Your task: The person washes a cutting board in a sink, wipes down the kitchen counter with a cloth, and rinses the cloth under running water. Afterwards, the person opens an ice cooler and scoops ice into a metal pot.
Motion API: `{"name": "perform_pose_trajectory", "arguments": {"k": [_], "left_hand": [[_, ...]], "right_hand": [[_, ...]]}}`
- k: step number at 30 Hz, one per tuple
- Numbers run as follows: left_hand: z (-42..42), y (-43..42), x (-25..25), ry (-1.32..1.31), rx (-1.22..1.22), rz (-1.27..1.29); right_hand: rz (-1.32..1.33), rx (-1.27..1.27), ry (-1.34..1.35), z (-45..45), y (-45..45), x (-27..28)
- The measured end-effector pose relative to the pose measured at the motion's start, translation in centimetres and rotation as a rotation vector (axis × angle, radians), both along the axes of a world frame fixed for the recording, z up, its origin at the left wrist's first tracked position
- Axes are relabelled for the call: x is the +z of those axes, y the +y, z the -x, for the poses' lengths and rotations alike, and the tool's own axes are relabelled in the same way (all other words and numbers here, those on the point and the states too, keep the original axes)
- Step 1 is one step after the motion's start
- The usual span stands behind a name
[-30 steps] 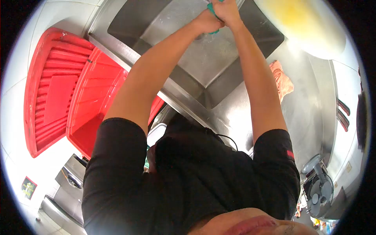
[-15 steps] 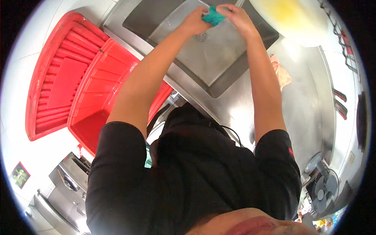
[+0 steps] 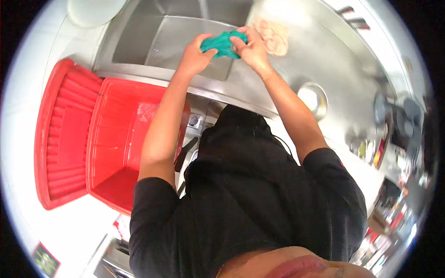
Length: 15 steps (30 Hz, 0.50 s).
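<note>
A bunched green cloth [image 3: 223, 45] is held between both hands, over the near right edge of the steel sink [image 3: 178, 41]. My left hand [image 3: 197, 54] grips its left end, thumb along the lower side. My right hand [image 3: 252, 48] closes on the right end, with the thumb pressed on top. Water [image 3: 203, 8] seems to run down into the sink behind the cloth. A crumpled peach-coloured cloth [image 3: 273, 37] lies on the steel counter just beyond my right hand.
A large red bin [image 3: 118, 139] with a ribbed red lid [image 3: 69, 139] stands left of me, against the counter. A round metal bowl [image 3: 313, 99] sits on the steel counter [image 3: 296, 69] by my right forearm. Knives [image 3: 354, 18] are at the far right wall.
Both hands have brought the green cloth back from deep over the sink toward its near right edge. The cloth is spread wider. The camera view has turned to the right.
</note>
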State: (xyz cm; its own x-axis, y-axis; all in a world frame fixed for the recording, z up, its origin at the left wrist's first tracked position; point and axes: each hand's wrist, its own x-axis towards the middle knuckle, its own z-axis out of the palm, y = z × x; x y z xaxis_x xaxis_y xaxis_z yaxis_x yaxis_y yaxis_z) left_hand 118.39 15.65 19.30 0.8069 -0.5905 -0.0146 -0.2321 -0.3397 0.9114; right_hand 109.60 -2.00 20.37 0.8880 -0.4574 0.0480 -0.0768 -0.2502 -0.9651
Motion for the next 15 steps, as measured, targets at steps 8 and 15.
{"name": "perform_pose_trajectory", "arguments": {"k": [8, 15], "left_hand": [[12.8, 2.7, -5.1, 0.194, 0.118, 0.133], [20.9, 8.6, -5.2, -0.252, 0.245, -0.045]], "right_hand": [[-0.362, 0.28, 0.113, 12.6, 0.8, -3.9], [-0.324, 0.544, -0.04, 16.2, 4.6, -9.5]]}}
